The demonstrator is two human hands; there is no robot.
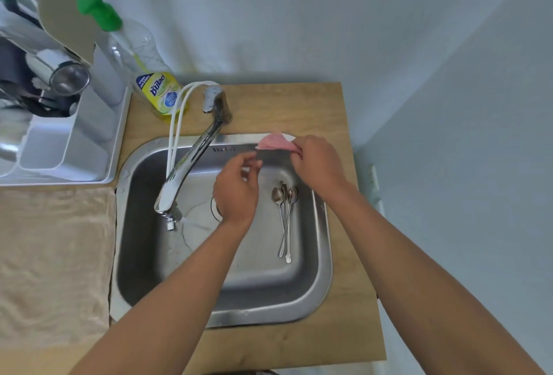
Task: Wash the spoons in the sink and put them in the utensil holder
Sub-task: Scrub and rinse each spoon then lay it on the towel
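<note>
Just spoons (285,213) (bunched) between hands (237,187)

Your left hand (236,192) covers most of the sink's drain (216,210), and your right hand (317,165) hides the near end of the pink cloth (273,142). The spoons (285,210) overlap, so you cannot count them surely. The dish rack (59,135) runs off the left edge, its contents blurred.

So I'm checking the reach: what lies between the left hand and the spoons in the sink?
Nothing: in the head view only bare sink floor separates the left hand from the spoons.
</note>
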